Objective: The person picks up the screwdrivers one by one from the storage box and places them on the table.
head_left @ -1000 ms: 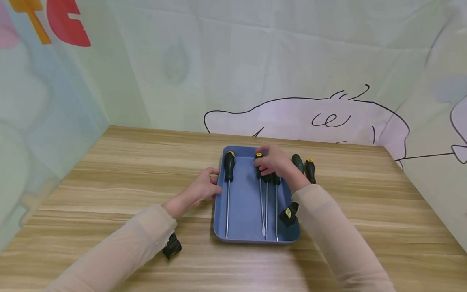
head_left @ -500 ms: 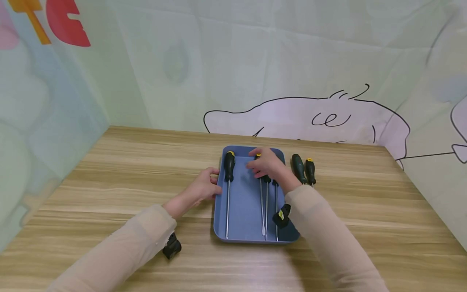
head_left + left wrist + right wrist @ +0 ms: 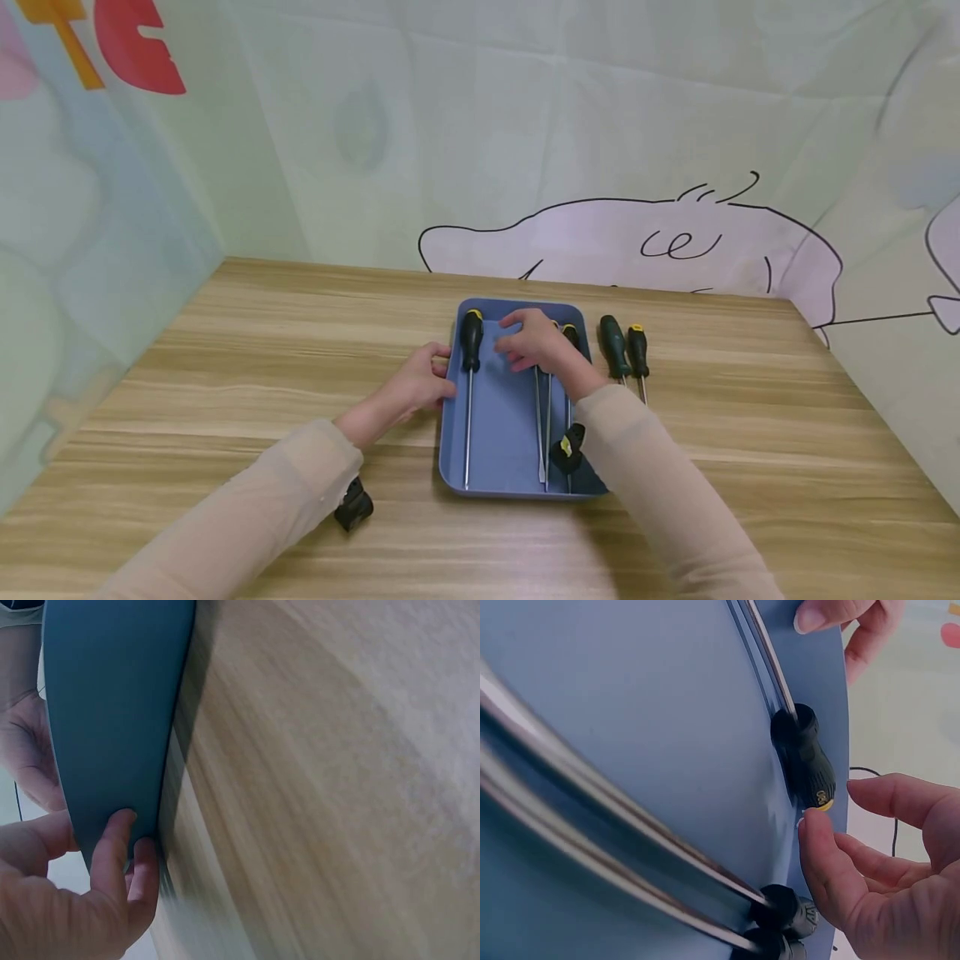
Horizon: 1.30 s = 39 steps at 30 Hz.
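Left hand (image 3: pixel 422 380) pinches the blue tray (image 3: pixel 504 429) by its left rim; spread right hand (image 3: pixel 531 342) hovers over the tray's screwdrivers (image 3: pixel 571 336), fingertips above bare floor.

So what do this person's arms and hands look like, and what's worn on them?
The left sleeve and right sleeve are long and light beige. The left hand and right hand wear no gloves. By each wrist sits a small black device, the left device and right device; the right one shows a yellow patch.
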### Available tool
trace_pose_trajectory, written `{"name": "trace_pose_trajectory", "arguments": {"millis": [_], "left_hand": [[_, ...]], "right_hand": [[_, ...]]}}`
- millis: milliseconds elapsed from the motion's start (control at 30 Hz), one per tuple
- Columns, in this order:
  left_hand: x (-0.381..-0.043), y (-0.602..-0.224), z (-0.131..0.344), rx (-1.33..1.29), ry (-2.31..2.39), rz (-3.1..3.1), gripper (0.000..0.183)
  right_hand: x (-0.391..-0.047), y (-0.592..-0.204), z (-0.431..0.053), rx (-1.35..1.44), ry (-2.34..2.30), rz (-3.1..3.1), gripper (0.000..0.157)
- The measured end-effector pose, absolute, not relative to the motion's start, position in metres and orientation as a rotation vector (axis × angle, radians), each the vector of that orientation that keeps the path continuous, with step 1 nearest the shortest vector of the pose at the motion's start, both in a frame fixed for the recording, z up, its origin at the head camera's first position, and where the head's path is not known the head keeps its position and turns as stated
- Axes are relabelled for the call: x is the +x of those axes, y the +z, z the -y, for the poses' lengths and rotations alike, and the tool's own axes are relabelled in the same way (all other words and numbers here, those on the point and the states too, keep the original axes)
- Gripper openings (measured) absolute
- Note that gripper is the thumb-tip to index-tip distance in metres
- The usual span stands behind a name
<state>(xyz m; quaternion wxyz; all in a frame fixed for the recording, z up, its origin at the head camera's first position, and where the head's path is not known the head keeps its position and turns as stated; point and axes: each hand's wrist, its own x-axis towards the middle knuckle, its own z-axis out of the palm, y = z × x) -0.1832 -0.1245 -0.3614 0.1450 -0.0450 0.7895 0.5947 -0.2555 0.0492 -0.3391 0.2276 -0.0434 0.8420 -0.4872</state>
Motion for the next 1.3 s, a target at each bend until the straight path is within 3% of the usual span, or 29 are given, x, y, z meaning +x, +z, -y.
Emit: {"name": "trace_pose_trajectory", "arguments": {"millis": [1300], "left_hand": [[-0.182, -0.362, 0.125, -0.102, 1.728, -2.259, 0.057]], "right_hand": [[-0.246, -0.357, -0.018, -0.028, -1.410, -2.265, 0.050]]}}
